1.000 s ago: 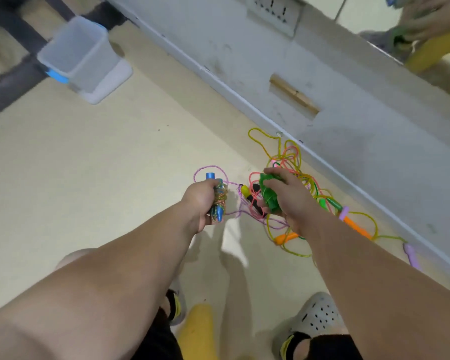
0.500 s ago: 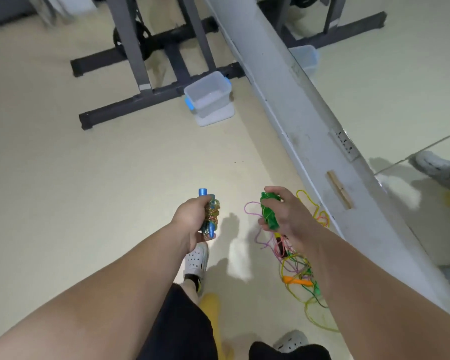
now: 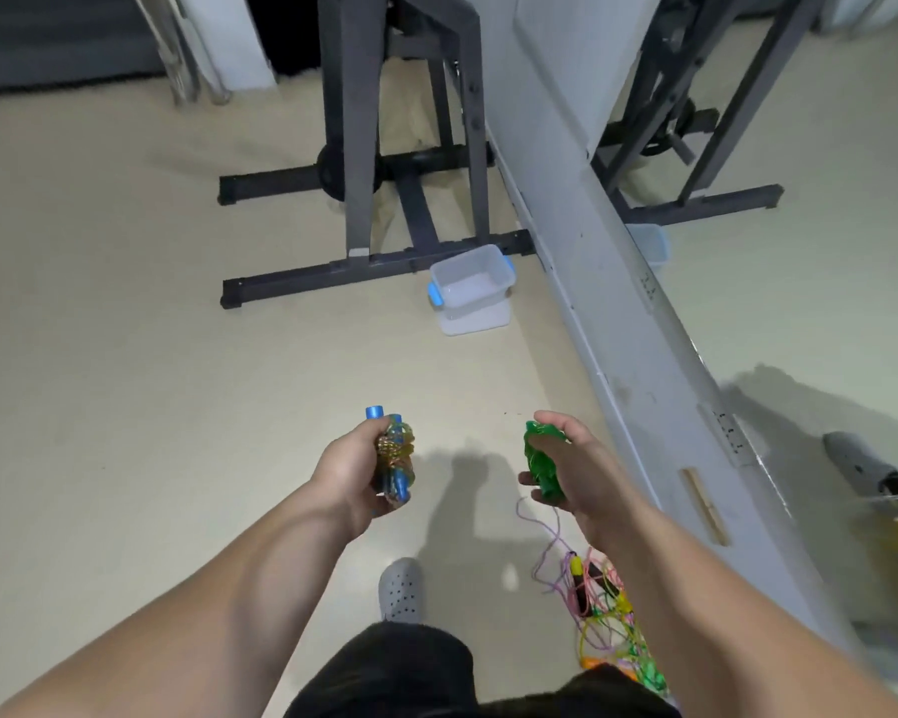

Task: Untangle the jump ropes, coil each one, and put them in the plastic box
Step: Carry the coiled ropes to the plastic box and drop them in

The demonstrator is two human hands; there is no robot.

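My left hand (image 3: pixel 351 471) is closed around a coiled jump rope with blue handles (image 3: pixel 396 461), the handles standing roughly upright and yellowish cord wound around them. My right hand (image 3: pixel 574 466) is wrapped around a coiled green jump rope (image 3: pixel 540 458), fingers curled tight over the bundle (only its left side shows past my fingers). Both hands hover above the pale floor (image 3: pixel 125 406), well apart from each other. The plastic box (image 3: pixel 472 285), clear with blue handles, sits far ahead on the floor, just beside the dark frame of the gym equipment (image 3: pixel 364 163) and near the grey wall base (image 3: pixel 623 323). The tangled pile of remaining ropes (image 3: pixel 600 608) lies near me on the right, below my right forearm.
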